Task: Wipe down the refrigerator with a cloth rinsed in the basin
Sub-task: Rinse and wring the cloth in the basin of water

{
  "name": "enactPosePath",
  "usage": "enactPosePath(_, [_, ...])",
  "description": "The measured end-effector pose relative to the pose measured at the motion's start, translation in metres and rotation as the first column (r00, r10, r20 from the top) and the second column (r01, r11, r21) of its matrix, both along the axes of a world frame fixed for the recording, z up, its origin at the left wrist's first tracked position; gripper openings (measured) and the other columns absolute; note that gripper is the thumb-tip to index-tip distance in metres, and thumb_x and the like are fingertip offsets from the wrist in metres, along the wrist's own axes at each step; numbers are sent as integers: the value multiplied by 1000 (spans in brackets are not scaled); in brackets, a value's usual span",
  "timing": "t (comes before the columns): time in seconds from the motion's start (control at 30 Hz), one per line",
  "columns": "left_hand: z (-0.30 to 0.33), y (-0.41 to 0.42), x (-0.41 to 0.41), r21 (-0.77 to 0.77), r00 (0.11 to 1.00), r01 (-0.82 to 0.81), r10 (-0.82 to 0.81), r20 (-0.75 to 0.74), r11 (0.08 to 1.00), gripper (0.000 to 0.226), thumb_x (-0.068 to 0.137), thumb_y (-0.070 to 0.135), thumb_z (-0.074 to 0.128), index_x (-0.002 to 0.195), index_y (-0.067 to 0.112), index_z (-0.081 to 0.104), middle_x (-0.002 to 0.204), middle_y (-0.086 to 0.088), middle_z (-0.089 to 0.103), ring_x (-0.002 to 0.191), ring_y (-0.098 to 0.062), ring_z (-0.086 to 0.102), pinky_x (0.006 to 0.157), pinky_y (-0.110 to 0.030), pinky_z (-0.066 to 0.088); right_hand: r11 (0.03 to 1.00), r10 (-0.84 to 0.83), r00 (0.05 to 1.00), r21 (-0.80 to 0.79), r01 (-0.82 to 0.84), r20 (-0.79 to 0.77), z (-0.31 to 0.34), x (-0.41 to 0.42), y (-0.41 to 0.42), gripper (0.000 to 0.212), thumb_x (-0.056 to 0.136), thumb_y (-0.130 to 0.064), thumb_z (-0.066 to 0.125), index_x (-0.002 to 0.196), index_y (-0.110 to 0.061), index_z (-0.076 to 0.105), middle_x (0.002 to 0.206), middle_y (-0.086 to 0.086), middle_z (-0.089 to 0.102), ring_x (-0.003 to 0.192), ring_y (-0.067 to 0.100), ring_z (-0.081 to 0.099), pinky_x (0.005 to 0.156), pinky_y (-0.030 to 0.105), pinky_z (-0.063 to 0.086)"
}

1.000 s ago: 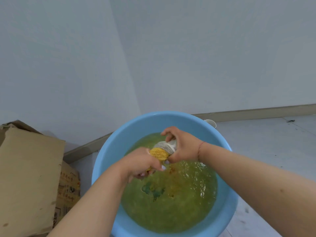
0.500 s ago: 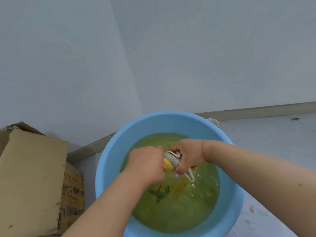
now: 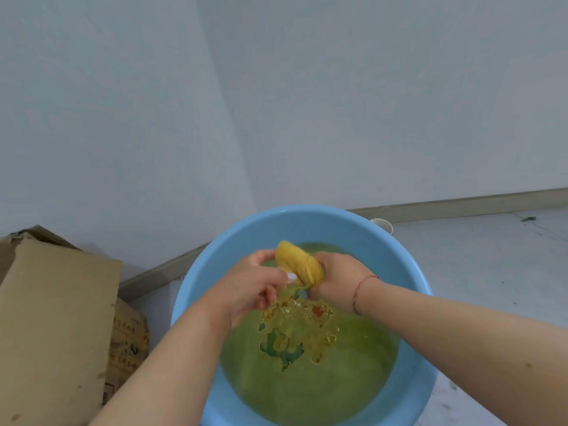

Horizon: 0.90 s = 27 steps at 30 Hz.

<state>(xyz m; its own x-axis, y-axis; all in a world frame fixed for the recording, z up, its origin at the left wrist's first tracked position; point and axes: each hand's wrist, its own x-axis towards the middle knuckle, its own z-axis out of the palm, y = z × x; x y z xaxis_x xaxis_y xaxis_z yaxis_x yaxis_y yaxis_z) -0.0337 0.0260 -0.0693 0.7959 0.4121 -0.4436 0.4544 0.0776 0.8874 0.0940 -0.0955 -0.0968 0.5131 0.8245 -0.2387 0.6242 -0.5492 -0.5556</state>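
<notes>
A round light-blue basin [image 3: 408, 272] stands on the floor below me, filled with greenish-yellow water. Over its far half both hands grip a wet yellow cloth [image 3: 299, 264], bunched into a thick twisted roll just above the water. My left hand [image 3: 252, 287] holds the roll's left end, and my right hand [image 3: 335, 278], with a red string at the wrist, is closed around its right end. Water runs from the cloth and ripples the surface beneath. The refrigerator is not in view.
A brown cardboard box [image 3: 52, 327] stands at the left, close to the basin. Grey walls meet in a corner behind the basin, with a baseboard [image 3: 461, 204] along the floor. A small white object [image 3: 382, 224] peeks out behind the basin's far rim. Pale floor extends to the right.
The cloth has come up out of the water, showing more of its yellow side as a twisted bundle. Both hands rose with it, and water now drips from it.
</notes>
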Motion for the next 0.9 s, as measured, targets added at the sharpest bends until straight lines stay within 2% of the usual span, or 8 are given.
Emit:
enactPosePath(0.1, [2,6,-3,601,987,-57,-47,157,797,78,66,12,77,127,46,42,116,13,48,92,-2,58,74,-20,48,956,-235,712,-27,291,-662,4,13,-3,21,77,-21,72,84,-12,55,62,5,58,42,17,43,39,18,32])
enactPosePath(0.23, [-18,-9,-1,954,912,160,-408,-45,253,87,73,4,66,141,44,32,151,11,21,134,-4,21,107,-21,24,995,-81,394,-99,-26,-915,15,12,-10,18,85,-12,59,70,-6,51,52,4,55,31,9,41,29,12,25])
enactPosePath(0.3, [-26,-16,1,965,916,185,-387,-102,183,79,78,3,62,144,33,33,147,4,32,133,-13,29,105,-23,31,967,-19,403,-120,-226,-915,16,7,-8,18,74,-18,66,69,-6,53,58,6,53,35,9,42,30,12,28])
enactPosePath(0.37, [-28,-19,3,964,940,223,-295,-174,143,71,81,1,58,144,24,34,136,1,46,122,-17,44,98,-27,42,925,50,677,-222,-310,-734,17,-1,-3,29,68,-25,73,80,-5,56,66,10,52,42,14,43,36,17,33])
enactPosePath(0.43, [-31,-21,5,946,948,284,-192,-253,157,65,82,3,55,140,21,35,126,-2,56,109,-21,55,87,-33,49,898,205,949,-340,-280,-240,20,-11,2,34,73,-33,74,93,-9,59,74,6,57,56,19,52,50,24,45])
enactPosePath(0.53, [-35,-25,7,891,933,359,-101,-345,277,64,80,10,52,139,22,34,107,-2,64,90,-22,61,68,-36,51,896,380,880,-352,-273,285,18,-22,3,28,84,-28,57,108,-14,54,79,1,59,72,22,59,58,29,49])
enactPosePath(0.8, [-39,-36,11,590,905,383,-160,-395,711,22,67,9,57,87,19,60,68,4,58,60,-15,56,44,-22,33,898,411,687,-133,-420,600,-13,-9,-10,41,84,-30,55,123,-23,44,97,2,64,83,28,63,65,30,45])
enactPosePath(0.9, [-33,-32,12,311,914,301,-180,-364,901,15,65,4,61,68,15,51,55,0,43,40,-13,35,42,-20,21,868,378,577,-60,-493,724,-19,-8,-12,39,62,-31,76,94,-20,56,69,-2,59,55,21,58,45,26,39])
